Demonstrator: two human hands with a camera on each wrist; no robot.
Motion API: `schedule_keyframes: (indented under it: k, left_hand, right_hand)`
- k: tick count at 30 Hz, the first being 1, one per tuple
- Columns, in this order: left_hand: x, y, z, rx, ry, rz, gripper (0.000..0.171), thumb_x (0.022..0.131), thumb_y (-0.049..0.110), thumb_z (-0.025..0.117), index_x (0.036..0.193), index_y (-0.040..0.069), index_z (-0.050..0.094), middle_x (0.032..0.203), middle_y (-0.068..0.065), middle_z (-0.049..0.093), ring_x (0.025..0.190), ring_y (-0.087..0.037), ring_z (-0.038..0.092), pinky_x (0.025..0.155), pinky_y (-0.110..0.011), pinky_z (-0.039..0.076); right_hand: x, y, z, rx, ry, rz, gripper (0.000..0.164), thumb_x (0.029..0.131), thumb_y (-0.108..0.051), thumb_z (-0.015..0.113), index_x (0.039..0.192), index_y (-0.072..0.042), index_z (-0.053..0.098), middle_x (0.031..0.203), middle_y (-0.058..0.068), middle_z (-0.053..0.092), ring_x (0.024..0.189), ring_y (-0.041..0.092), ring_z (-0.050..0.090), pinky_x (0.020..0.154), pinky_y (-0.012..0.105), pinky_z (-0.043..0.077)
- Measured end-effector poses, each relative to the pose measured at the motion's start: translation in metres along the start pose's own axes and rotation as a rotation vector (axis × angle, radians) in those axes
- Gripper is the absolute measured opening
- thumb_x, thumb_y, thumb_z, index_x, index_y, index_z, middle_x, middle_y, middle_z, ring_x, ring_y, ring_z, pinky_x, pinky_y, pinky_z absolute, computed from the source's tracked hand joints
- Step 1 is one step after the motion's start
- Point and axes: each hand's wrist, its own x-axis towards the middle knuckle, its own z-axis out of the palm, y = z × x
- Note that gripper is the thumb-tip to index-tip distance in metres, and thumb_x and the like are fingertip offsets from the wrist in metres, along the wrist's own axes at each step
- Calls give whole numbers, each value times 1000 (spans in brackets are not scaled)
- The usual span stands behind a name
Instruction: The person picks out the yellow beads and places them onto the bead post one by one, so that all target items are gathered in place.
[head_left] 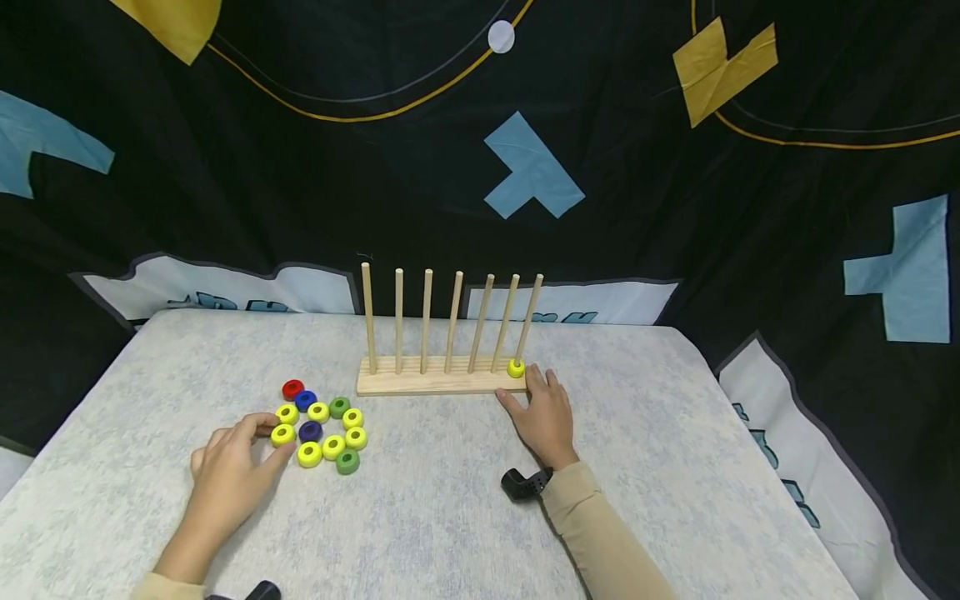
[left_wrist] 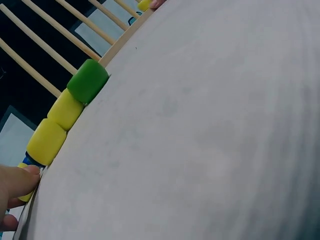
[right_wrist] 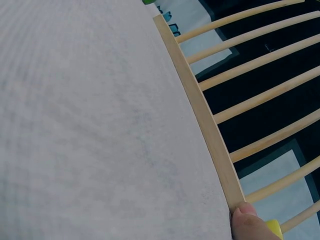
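My left hand (head_left: 236, 467) pinches a yellow ring (head_left: 282, 435) between thumb and fingers, at the left edge of a group of rings on the table. In the left wrist view, the thumb (left_wrist: 22, 180) lies over that ring. Around it are more yellow rings (head_left: 333, 447), two blue rings (head_left: 310, 431), two green rings (head_left: 347, 462) and a red ring (head_left: 292, 389). My right hand (head_left: 546, 421) holds the right end of a wooden peg stand (head_left: 431, 383), its thumb (right_wrist: 247, 225) against the front edge. One yellow ring (head_left: 516, 368) sits at the bottom of the rightmost peg.
Several tall pegs (head_left: 427, 321) rise from the stand near the back of the pale table (head_left: 450, 492). A black patterned cloth (head_left: 375, 183) hangs behind the table. A black wrist device (head_left: 525, 485) is strapped on the right wrist.
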Motion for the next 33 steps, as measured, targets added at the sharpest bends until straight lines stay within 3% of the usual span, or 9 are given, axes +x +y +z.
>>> schedule_keyframes:
  k: [9, 15, 17, 19, 23, 30, 33]
  left_hand:
    - [-1, 3, 2, -24, 56, 2, 42, 90, 23, 73, 121, -2, 60, 113, -27, 66, 105, -40, 52, 85, -56, 32]
    - [-1, 10, -2, -93, 92, 15, 40, 91, 19, 72, 123, -3, 60, 113, -23, 63, 103, -37, 58, 87, -56, 44]
    - [-1, 14, -3, -106, 110, 19, 40, 91, 18, 73, 124, -1, 61, 115, -20, 63, 102, -34, 60, 83, -50, 50]
    - [-1, 17, -4, -119, 134, 32, 39, 89, 17, 75, 123, 1, 63, 114, -17, 63, 100, -31, 62, 82, -34, 54]
    - [1, 26, -5, -139, 187, 67, 38, 86, 15, 79, 120, 4, 67, 113, -12, 66, 95, -26, 64, 72, -4, 45]
    - [4, 53, -9, -187, 219, 138, 36, 82, 11, 81, 115, 7, 69, 105, -5, 67, 90, -21, 60, 74, -12, 45]
    - [6, 66, -8, -216, 223, 192, 35, 81, 10, 82, 114, 7, 69, 103, -2, 66, 90, -18, 59, 76, -10, 45]
  right_hand:
    - [0, 0, 1, 12, 0, 9, 80, 92, -59, 61, 150, -6, 43, 154, 16, 43, 146, 42, 32, 119, 60, 29]
    - [1, 1, 2, 3, -6, 11, 80, 92, -60, 59, 150, -7, 42, 155, 16, 43, 147, 40, 31, 120, 59, 28]
    - [1, 1, 2, 7, -10, 12, 81, 92, -60, 59, 151, -8, 41, 155, 15, 42, 148, 40, 30, 121, 59, 27]
    - [1, 2, 2, 15, -12, 12, 81, 92, -60, 59, 151, -8, 41, 156, 15, 41, 148, 40, 29, 121, 59, 27]
    - [0, 2, 2, 20, -10, 7, 81, 92, -60, 59, 151, -8, 40, 156, 15, 41, 148, 41, 29, 121, 59, 26]
    - [-1, 0, 0, 21, -20, 16, 81, 92, -59, 59, 151, -7, 40, 157, 15, 40, 149, 40, 28, 121, 59, 26]
    - [-1, 0, 0, 23, -19, 17, 81, 92, -60, 59, 152, -8, 40, 157, 15, 40, 149, 40, 28, 121, 59, 26]
